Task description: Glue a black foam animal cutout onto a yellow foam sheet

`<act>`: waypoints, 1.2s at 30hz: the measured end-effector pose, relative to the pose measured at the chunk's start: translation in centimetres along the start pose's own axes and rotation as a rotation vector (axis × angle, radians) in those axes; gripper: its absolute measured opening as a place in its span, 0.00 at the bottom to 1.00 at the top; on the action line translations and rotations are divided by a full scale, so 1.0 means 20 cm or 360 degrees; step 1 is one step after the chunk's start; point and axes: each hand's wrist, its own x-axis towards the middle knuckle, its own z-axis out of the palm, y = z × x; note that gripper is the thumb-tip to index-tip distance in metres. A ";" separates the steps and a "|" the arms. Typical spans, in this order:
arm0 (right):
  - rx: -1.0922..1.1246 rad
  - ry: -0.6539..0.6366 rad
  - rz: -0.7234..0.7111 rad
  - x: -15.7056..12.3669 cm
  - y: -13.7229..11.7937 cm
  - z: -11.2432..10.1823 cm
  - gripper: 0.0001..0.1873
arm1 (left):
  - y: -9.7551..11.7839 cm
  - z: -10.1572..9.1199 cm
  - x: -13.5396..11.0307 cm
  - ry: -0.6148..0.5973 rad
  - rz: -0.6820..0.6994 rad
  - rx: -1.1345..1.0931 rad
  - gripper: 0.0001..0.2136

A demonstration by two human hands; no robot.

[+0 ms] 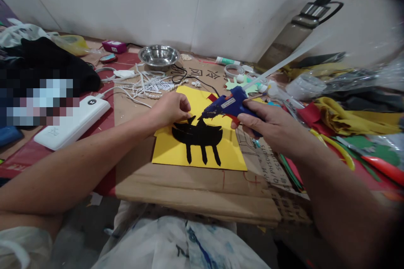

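At frame centre, the right hand (271, 128) grips a blue glue gun (229, 107); the left hand (172, 109) pinches the black paper cutout (198, 136) on the yellow card (202, 151).

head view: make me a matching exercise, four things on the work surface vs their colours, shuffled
Things:
1. glue gun in the right hand
2. cut-out shape pinched by the left hand
3. sheet under the cut-out shape
4. bowl near the wall

Colours:
A. yellow
B. silver metal
C. blue
D. black

Pairs: 1-C, 2-D, 3-A, 4-B
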 end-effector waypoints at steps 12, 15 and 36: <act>0.0995 -0.0076 0.0227 0.03 0.14 -0.01 0.11 | -0.01 0.01 0.04 -0.0170 -0.0028 -0.0227 0.05; 0.0990 -0.0085 0.0216 0.03 0.15 -0.02 0.10 | -0.02 0.02 0.05 -0.0176 -0.0035 -0.0181 0.05; 0.0865 -0.0019 0.0214 0.03 0.12 0.00 0.13 | 0.00 0.03 0.06 -0.0167 -0.0034 0.0054 0.05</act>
